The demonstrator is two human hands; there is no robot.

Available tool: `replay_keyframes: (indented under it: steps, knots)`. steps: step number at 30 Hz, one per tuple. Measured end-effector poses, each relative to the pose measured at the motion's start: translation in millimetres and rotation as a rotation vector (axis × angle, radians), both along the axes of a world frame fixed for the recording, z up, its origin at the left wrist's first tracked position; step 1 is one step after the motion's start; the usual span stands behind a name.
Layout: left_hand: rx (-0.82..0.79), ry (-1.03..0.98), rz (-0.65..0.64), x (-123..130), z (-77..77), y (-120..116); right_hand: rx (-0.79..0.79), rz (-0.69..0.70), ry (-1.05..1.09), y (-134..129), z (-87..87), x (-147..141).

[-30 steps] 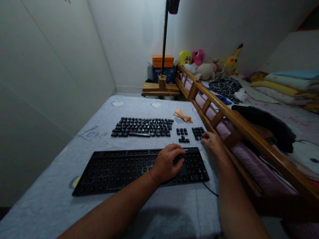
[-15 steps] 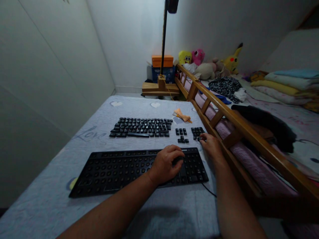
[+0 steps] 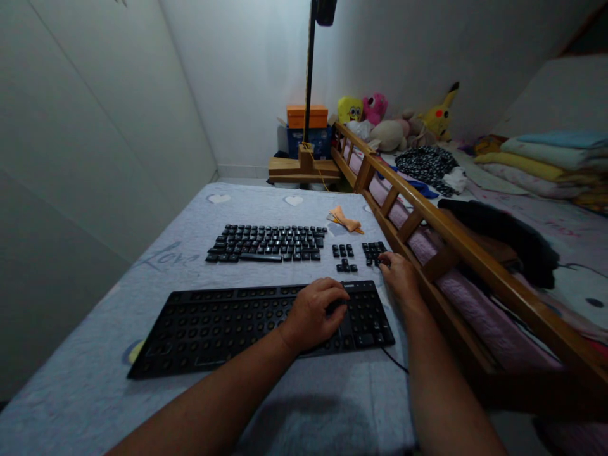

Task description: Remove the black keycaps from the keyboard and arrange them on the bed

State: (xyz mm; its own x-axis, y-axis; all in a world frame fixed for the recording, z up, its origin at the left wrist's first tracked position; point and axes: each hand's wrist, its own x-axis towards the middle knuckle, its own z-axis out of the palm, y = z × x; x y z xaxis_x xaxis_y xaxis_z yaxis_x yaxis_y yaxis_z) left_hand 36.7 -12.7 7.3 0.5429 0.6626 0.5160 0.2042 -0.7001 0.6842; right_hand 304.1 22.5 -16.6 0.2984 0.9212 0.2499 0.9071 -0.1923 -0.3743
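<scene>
A black keyboard [image 3: 223,332] lies across the cloth, most of its keycaps off and its round key posts bare. My left hand [image 3: 317,313] rests over its right part, fingers and thumb curled toward each other; what they hold, if anything, is hidden. Behind the keyboard, loose black keycaps [image 3: 270,240] are laid out in rows like a key layout, with a small arrow-key group [image 3: 346,267] to their right. At the number-pad keycaps [image 3: 373,250], my right hand [image 3: 399,276] has its fingertips closed on a keycap at the near right corner of that group.
A wooden bed rail [image 3: 418,206] runs close along my right arm. An orange cloth bow [image 3: 345,220] lies beyond the keycaps. The keyboard cable [image 3: 394,361] trails off at the front right. A wooden stand [image 3: 304,168] and an orange box [image 3: 307,116] are at the back.
The whole view has shifted slightly to the left. My right fingertips have moved a little onto the number-pad keycaps; the left hand stays over the keyboard.
</scene>
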Motion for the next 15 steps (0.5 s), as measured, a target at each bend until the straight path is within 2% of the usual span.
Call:
replay_keyframes:
  steps: [15]
  knots:
    - [0.009, 0.006, -0.004, -0.1, -0.2, 0.0, 0.002, -0.023, -0.041, 0.1, -0.6, -3.6]
